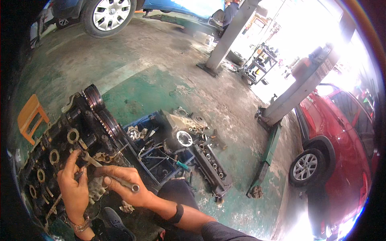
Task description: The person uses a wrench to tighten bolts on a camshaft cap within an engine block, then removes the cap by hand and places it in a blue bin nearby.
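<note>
A dark engine block point(47, 147) lies at the left, with several round metal rings along it and a toothed flywheel point(106, 124) at its far end. My right hand point(128, 185) is wrapped round a metal wrench point(94, 162). One end of the wrench rests at the block, and its round end sticks out past my thumb. Over the block's near side, my left hand point(73, 185) has its fingers curled beside the wrench's far end. A small dark piece shows between thumb and fingers there; its kind is unclear.
A blue tray point(160, 178) of tools and parts stands right of the block, beside a long black engine cover point(211, 168). An orange stool point(32, 118) is at far left. Lift posts point(295, 90), a red car point(341, 148) and a blue car point(183, 5) stand farther off.
</note>
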Motion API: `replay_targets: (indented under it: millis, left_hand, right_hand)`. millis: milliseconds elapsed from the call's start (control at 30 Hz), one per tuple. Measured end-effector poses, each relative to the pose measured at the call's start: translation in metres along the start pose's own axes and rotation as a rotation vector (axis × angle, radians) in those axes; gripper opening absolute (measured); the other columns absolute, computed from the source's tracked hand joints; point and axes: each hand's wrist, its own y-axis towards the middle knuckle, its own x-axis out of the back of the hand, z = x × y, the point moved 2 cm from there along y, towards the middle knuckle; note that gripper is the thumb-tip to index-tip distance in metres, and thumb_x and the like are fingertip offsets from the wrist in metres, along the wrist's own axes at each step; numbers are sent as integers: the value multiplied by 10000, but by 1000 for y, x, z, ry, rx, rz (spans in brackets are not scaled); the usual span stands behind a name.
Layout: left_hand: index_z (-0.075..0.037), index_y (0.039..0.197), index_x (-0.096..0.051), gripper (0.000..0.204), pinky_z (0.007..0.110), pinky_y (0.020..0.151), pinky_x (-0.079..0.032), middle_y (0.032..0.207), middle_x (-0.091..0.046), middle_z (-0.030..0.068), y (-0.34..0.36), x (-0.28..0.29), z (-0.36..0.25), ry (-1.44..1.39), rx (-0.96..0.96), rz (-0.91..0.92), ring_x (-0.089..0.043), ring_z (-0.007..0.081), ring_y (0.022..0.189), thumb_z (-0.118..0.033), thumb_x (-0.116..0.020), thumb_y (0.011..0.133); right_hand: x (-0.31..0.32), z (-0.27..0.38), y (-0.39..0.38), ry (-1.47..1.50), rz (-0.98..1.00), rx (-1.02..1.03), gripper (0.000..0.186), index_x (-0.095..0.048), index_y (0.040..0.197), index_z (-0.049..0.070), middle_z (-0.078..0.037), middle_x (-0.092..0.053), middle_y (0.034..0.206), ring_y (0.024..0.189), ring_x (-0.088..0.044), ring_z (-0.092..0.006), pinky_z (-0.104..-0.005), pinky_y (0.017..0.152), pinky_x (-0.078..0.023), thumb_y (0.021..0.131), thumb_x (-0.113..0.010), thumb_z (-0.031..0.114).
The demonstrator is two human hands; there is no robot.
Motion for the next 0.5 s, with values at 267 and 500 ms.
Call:
replay_targets:
  millis: [267,500]
  left_hand:
    - [-33,1149,-566,409,395,542,-418,687,-588,200,1,2,7,-48,-89,-55,-563,353,576,-40,-637,746]
    - [-72,1210,-528,487,434,627,-456,729,-614,155,1,7,13,-67,1,91,-581,347,678,-87,-626,734]
  right_hand:
    - [2,-10,-8,132,-148,-2,341,-586,1085,-68,-117,-649,933,731,-612,-148,-279,666,-491,893,-532,209]
    - [-24,-1,-12,-191,-137,253,289,-586,1081,-64,-212,-647,913,709,-652,-241,-298,655,-515,813,-597,44]
